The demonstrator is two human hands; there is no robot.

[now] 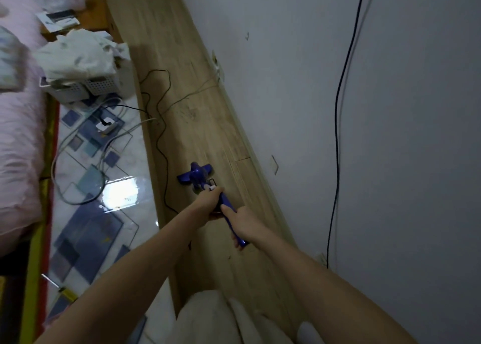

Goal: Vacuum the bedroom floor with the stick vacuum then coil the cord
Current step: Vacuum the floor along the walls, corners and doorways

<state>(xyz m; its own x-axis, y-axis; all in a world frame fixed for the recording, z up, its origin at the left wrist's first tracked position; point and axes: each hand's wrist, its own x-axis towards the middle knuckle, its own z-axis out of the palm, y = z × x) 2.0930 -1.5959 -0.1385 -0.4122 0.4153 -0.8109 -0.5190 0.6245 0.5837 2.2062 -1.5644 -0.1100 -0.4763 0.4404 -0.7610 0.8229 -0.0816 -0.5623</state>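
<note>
Both hands grip the blue stick vacuum: left hand farther down, right hand nearer its top. Its long axis runs away along the wooden floor, head far, black cord trailing left.

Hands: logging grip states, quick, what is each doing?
Left hand: grips the vacuum.
Right hand: grips the vacuum too, nearer its handle end.
</note>
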